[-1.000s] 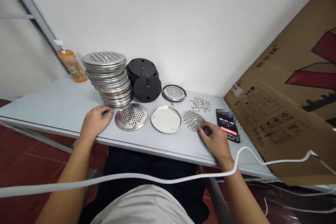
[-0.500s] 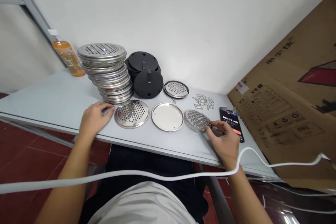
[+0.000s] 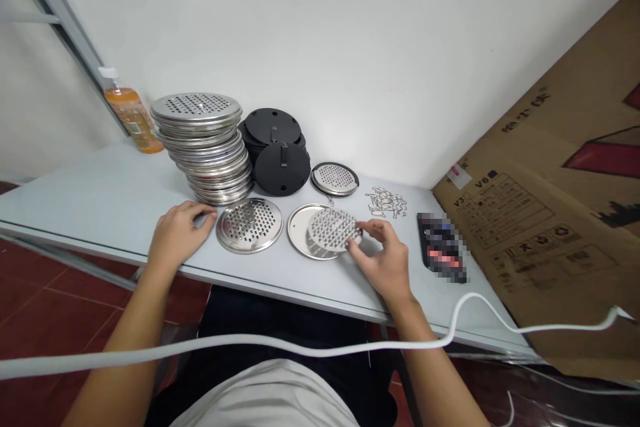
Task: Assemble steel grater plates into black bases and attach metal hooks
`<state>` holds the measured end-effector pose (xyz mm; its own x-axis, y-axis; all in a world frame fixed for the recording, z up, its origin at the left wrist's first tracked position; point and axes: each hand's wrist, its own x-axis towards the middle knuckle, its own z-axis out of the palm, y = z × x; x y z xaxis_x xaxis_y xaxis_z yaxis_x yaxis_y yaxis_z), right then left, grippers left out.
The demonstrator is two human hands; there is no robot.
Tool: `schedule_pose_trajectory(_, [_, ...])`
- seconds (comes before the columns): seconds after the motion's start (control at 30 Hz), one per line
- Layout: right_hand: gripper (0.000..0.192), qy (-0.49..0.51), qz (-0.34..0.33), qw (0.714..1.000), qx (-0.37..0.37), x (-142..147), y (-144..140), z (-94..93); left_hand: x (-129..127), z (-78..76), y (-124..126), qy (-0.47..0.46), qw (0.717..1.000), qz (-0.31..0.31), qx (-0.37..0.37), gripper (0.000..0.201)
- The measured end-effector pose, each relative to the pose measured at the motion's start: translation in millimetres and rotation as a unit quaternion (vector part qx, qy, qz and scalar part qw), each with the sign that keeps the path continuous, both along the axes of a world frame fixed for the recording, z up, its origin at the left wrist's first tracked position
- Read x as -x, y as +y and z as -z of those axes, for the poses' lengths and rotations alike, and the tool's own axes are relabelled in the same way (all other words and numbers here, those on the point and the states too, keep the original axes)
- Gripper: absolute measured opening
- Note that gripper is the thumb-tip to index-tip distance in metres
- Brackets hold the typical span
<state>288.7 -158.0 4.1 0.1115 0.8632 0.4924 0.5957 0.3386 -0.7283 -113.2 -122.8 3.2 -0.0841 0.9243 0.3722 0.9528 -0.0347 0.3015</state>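
Note:
My right hand [image 3: 381,255] pinches the right edge of a small round metal grater plate [image 3: 333,228] between thumb and fingers. It is over a shallow round metal dish [image 3: 299,232] with a raised rim and covers the dish's right part; whether the two touch I cannot tell. My left hand [image 3: 183,230] rests on the table, thumb and fingers apart and holding nothing. Close to its fingertips lies a larger round grater disc [image 3: 250,225] with rows of holes.
Behind stand a tall stack of metal grater discs [image 3: 200,147], black round pieces with clips [image 3: 283,170], a grater in a black holder [image 3: 335,179] and a pile of wire clips [image 3: 387,202]. A bottle [image 3: 133,117], phone [image 3: 443,247] and carton [image 3: 545,200] flank them. A white cable [image 3: 280,343] crosses in front.
My right hand has moved left, carrying the small grater plate from the bare table to over the shallow dish. My left hand has stayed in place.

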Motion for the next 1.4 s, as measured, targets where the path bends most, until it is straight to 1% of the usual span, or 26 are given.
schedule_pose_trajectory(0.07, [0.035, -0.017, -0.042, 0.999, 0.023, 9, 7, -2.5, 0, 0.0, 0, 0.001, 1.0, 0.001, -0.001, 0.029])
schedule_pose_trajectory(0.13, [0.034, -0.032, -0.06, 0.997, 0.039, 13, 14, -3.5, -1, 0.2, -1, 0.001, 1.0, 0.001, -0.004, 0.029])
schedule_pose_trajectory(0.23, [0.031, -0.053, -0.047, 0.996, 0.05, 13, 18, -0.6, -1, 0.7, -1, -0.003, 1.0, 0.001, -0.007, 0.029])
schedule_pose_trajectory(0.33, [0.026, -0.084, -0.045, 0.993, 0.068, 11, 17, 4.3, 0, 1.1, -1, -0.004, 1.0, 0.0, -0.006, 0.029])
schedule_pose_trajectory(0.67, [0.012, -0.092, -0.089, 0.99, 0.064, 16, 17, 7.3, 2, 1.7, 0, 0.0, 1.0, 0.009, -0.001, 0.029])
schedule_pose_trajectory(0.77, [0.017, -0.064, -0.098, 0.991, 0.067, 13, 18, 8.7, 2, 1.4, -1, 0.006, 1.0, 0.008, -0.002, 0.03])
schedule_pose_trajectory(0.9, [0.023, -0.05, -0.09, 0.993, 0.066, 9, 20, 11.7, 2, 2.0, -1, 0.006, 1.0, 0.01, -0.004, 0.029])
schedule_pose_trajectory(1.1, [0.023, -0.047, -0.082, 0.993, 0.071, 8, 21, 14.9, 3, 1.9, 0, 0.009, 1.0, 0.003, 0.001, 0.03])
schedule_pose_trajectory(1.2, [0.023, -0.044, -0.083, 0.993, 0.075, 8, 21, 15.9, 7, 2.7, 0, 0.005, 1.0, 0.019, -0.003, 0.028])
schedule_pose_trajectory(1.23, [0.022, -0.043, -0.083, 0.993, 0.077, 8, 21, 16.1, 7, 2.4, -1, -0.005, 0.999, 0.029, -0.012, 0.027])
schedule_pose_trajectory(1.3, [0.021, -0.039, -0.083, 0.993, 0.079, 8, 21, 16.2, -3, -0.1, -4, -0.036, 0.996, 0.043, -0.062, 0.025])
schedule_pose_trajectory(1.37, [0.02, -0.039, -0.086, 0.992, 0.078, 9, 20, 15.6, -27, -5.7, -10, -0.063, 0.986, 0.058, -0.143, 0.022])
schedule_pose_trajectory(1.4, [0.019, -0.041, -0.09, 0.992, 0.076, 9, 20, 15.1, -45, -9.1, -14, -0.067, 0.98, 0.083, -0.17, 0.021])
